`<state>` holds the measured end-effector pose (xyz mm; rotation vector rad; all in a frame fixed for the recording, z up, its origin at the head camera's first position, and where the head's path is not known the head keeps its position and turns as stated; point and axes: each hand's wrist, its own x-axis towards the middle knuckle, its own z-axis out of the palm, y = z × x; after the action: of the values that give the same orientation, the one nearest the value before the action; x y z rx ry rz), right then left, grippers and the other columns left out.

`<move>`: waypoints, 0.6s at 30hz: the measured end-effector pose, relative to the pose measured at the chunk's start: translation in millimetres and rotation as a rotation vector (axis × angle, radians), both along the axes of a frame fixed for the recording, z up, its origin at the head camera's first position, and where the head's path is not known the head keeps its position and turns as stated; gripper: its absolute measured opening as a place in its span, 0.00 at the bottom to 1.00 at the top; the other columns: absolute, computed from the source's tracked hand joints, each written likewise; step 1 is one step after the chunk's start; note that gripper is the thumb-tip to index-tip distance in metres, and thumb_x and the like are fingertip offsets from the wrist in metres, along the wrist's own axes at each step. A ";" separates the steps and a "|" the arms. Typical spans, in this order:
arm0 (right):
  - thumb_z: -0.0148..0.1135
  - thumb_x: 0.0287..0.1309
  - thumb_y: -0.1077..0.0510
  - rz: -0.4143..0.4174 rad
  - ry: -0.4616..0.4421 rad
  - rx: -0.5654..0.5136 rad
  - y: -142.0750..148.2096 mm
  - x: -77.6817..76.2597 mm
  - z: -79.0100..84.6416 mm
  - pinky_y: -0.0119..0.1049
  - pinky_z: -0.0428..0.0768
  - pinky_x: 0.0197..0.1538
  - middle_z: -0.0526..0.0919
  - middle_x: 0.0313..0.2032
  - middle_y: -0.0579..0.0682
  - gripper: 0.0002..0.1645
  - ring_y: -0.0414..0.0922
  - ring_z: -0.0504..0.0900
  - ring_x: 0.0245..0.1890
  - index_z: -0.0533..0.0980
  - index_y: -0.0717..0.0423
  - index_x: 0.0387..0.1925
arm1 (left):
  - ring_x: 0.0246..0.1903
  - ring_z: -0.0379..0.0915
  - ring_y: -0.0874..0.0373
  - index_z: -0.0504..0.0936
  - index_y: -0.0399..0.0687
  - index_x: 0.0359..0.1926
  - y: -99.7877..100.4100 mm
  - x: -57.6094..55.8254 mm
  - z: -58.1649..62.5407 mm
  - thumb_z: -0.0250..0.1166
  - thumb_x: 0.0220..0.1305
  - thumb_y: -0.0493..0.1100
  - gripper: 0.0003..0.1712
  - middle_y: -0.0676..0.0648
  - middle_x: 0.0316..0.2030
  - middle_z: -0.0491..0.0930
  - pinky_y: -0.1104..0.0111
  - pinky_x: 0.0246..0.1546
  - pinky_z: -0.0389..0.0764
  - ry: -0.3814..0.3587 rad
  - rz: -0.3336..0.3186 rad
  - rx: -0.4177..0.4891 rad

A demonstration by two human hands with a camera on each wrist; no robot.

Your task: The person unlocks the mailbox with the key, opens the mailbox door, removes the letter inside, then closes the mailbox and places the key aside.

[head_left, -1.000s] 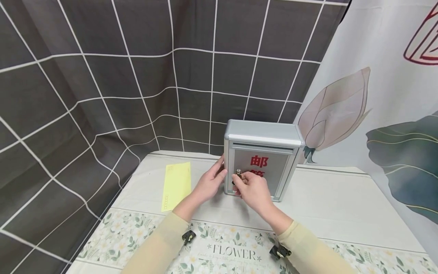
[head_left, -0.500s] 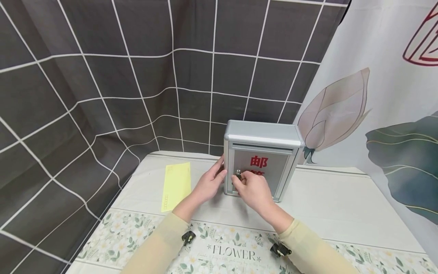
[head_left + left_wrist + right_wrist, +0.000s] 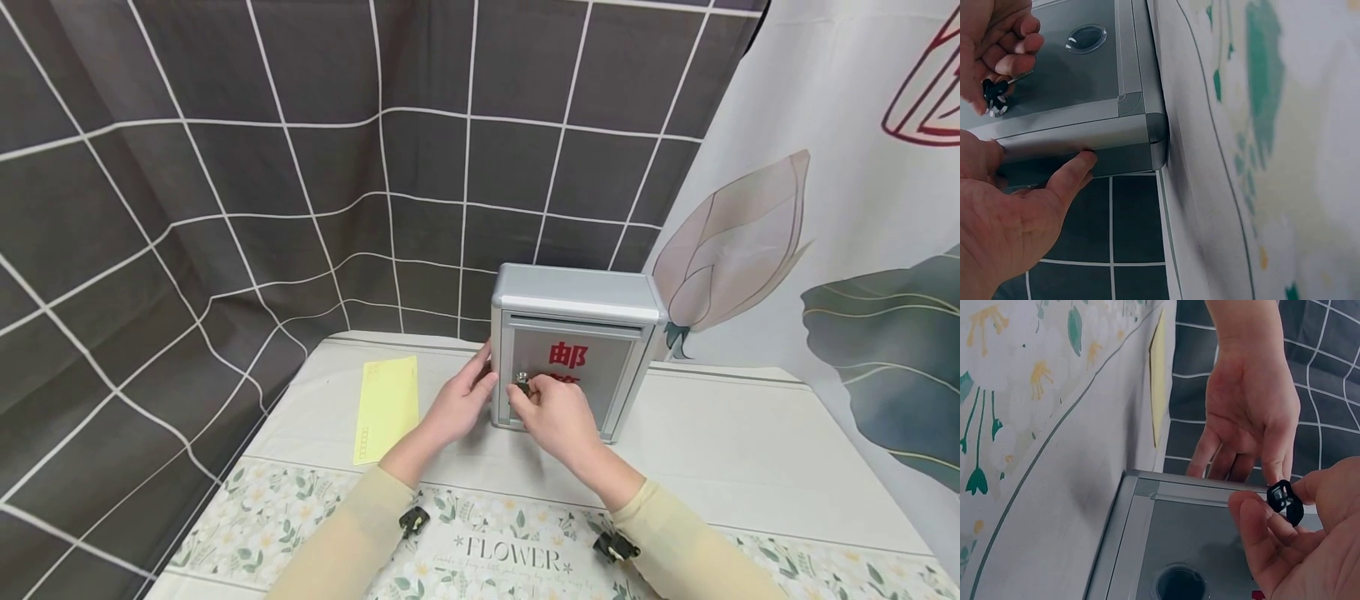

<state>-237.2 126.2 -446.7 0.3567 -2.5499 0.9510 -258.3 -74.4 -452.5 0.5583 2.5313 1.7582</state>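
Observation:
A silver mailbox [image 3: 581,287] with red characters stands upright on the table, its front door closed. Against its left side rests my left hand [image 3: 454,406], fingers extended along the wall. My right hand [image 3: 561,417] pinches a black-headed key [image 3: 1282,497] at the chrome lock [image 3: 522,377] on the door's left part. A second metal blade [image 3: 1022,76] shows beside the black key head in the left wrist view. My fingers partly cover the key, and how deep it sits in the lock is hidden. The right hand also covers the lower red character.
A yellow envelope [image 3: 387,408] lies flat left of my left hand. A round clear-rimmed window [image 3: 1180,584] is set low in the mailbox door. The floral-banded tablecloth [image 3: 750,442] meets a dark grid-patterned curtain [image 3: 420,67] behind the mailbox.
My right fingers have turned slightly at the lock, and less of the black key part shows below them. The left hand, mailbox and envelope have stayed in place.

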 end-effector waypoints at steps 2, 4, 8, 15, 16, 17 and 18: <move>0.69 0.73 0.44 -0.002 0.001 0.001 0.4 -0.8 -0.9 0.40 0.65 0.18 0.63 0.10 0.33 0.30 0.37 0.64 0.12 0.69 0.43 0.16 | 0.79 0.68 0.46 0.54 0.69 0.91 -0.2 -0.4 -0.7 0.53 0.91 0.52 0.36 0.43 0.84 0.65 0.53 0.69 0.85 0.000 -0.003 0.001; 0.69 0.73 0.44 -0.005 0.006 0.000 0.7 -2.3 -3.0 0.41 0.65 0.18 0.63 0.10 0.33 0.30 0.37 0.64 0.12 0.69 0.43 0.16 | 0.80 0.68 0.46 0.54 0.69 0.91 -0.3 -0.6 -1.0 0.53 0.91 0.52 0.36 0.44 0.84 0.65 0.53 0.69 0.85 0.000 -0.005 0.002; 0.70 0.72 0.44 -0.006 0.029 0.001 1.4 -5.1 -8.5 0.42 0.65 0.17 0.64 0.10 0.33 0.29 0.37 0.65 0.12 0.69 0.43 0.16 | 0.80 0.68 0.46 0.54 0.69 0.91 -0.3 -0.4 -1.1 0.53 0.91 0.52 0.36 0.44 0.84 0.65 0.53 0.70 0.84 -0.002 -0.001 -0.001; 0.70 0.71 0.45 0.010 0.079 0.000 2.2 -5.1 -12.5 0.42 0.62 0.15 0.63 0.10 0.33 0.29 0.36 0.62 0.12 0.69 0.43 0.15 | 0.79 0.68 0.45 0.55 0.69 0.91 -0.2 0.4 0.0 0.54 0.91 0.52 0.36 0.43 0.84 0.65 0.53 0.70 0.83 -0.007 -0.001 0.008; 0.69 0.72 0.44 0.016 0.079 0.005 2.1 -3.6 -11.7 0.41 0.61 0.16 0.63 0.10 0.34 0.29 0.36 0.62 0.12 0.69 0.43 0.16 | 0.79 0.68 0.46 0.55 0.69 0.91 -0.2 0.6 0.3 0.54 0.91 0.52 0.36 0.43 0.84 0.65 0.53 0.70 0.83 -0.007 -0.001 0.008; 0.69 0.72 0.44 0.018 0.071 0.016 1.4 -0.8 -8.8 0.40 0.62 0.16 0.63 0.10 0.33 0.28 0.35 0.62 0.12 0.70 0.43 0.16 | 0.79 0.68 0.46 0.55 0.70 0.91 -0.2 0.6 0.6 0.54 0.91 0.52 0.36 0.43 0.84 0.65 0.54 0.70 0.83 -0.007 -0.002 0.009; 0.69 0.72 0.44 0.022 0.063 0.018 0.5 2.4 -5.4 0.39 0.63 0.16 0.64 0.10 0.33 0.27 0.34 0.63 0.12 0.71 0.43 0.17 | 0.79 0.68 0.46 0.55 0.70 0.91 -0.3 0.7 0.8 0.54 0.91 0.52 0.36 0.43 0.84 0.65 0.54 0.70 0.83 -0.007 -0.003 0.012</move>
<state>-234.7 126.7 -452.0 0.4139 -2.5041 0.9102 -257.6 -74.7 -451.7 0.5549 2.5162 1.7722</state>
